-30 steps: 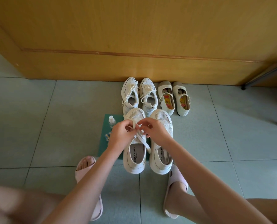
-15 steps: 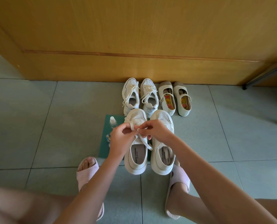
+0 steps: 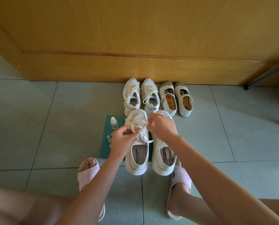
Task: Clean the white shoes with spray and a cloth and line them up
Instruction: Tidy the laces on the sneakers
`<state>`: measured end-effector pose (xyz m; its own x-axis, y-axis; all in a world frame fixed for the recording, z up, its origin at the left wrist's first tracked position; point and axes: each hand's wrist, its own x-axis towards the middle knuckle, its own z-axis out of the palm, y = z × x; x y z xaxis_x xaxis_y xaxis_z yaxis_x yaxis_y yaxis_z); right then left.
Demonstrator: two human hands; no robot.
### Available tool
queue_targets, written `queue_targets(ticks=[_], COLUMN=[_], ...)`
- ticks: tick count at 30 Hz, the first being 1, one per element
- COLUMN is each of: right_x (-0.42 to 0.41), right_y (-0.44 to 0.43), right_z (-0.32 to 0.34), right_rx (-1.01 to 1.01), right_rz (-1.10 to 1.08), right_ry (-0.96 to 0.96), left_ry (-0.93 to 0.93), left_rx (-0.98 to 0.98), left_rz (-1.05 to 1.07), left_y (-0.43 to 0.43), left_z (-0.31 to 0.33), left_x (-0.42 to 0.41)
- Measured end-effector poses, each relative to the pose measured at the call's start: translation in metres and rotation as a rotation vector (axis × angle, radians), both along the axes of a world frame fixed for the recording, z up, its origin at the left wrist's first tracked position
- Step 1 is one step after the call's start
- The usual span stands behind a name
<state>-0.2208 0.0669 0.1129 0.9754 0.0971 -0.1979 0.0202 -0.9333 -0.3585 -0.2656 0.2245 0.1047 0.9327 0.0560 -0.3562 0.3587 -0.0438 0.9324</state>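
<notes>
Two white sneakers stand side by side on the floor before me, the left one (image 3: pixel 138 158) and the right one (image 3: pixel 164 159), partly on a green cloth (image 3: pixel 108 140). My left hand (image 3: pixel 123 140) pinches a white lace (image 3: pixel 139 129) of the left sneaker. My right hand (image 3: pixel 162 127) pinches the other end of that lace above the shoe's toe. A small clear spray bottle (image 3: pixel 114 123) stands on the cloth, just left of my left hand.
Against the wooden door (image 3: pixel 135 38) stand a pair of white laced trainers (image 3: pixel 141 96) and a pair of cream strap shoes (image 3: pixel 176 98). My feet in pink slippers (image 3: pixel 86 174) rest on the grey tiles. A metal furniture leg (image 3: pixel 265 77) is at the right.
My hands have drawn slightly apart while working the lace over the left sneaker; the lace loops have shifted. The shoes, bottle and cloth have stayed put.
</notes>
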Motion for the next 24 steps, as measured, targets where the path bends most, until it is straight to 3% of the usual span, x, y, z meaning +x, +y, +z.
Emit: queue_targets(ticks=[3,6,9,13,17,20,22,24], right_x=[0.004,0.001,-0.004,-0.002,0.006,0.010,0.010,0.007], right_y=[-0.008,-0.007,-0.003,-0.005,-0.021,-0.032,-0.036,-0.031], right_z=[-0.001,0.005,0.000,-0.008,-0.006,-0.001,0.002,0.004], right_rx=[0.336,0.548,0.498,0.555,0.311,0.254,0.228,0.342], right_rz=[-0.164,-0.005,0.053,-0.163,-0.226,-0.298,-0.246,-0.020], right_ry=[0.094,0.334,0.371,0.207,-0.025,-0.108,-0.089,0.041], left_ry=[0.027,0.036,0.027,0.043,0.057,0.064,0.073,0.073], left_rx=[-0.002,-0.003,-0.011,-0.043,-0.034,-0.026,-0.032,-0.037], left_rz=[-0.007,-0.004,-0.022,-0.017,-0.021,-0.022,-0.021,-0.028], left_y=[-0.001,-0.002,-0.002,0.001,0.001,0.000,0.000,0.000], left_z=[0.000,0.001,0.002,0.001,-0.001,-0.002,-0.002,-0.002], left_x=[0.000,0.001,0.002,0.000,0.001,0.002,0.002,0.002])
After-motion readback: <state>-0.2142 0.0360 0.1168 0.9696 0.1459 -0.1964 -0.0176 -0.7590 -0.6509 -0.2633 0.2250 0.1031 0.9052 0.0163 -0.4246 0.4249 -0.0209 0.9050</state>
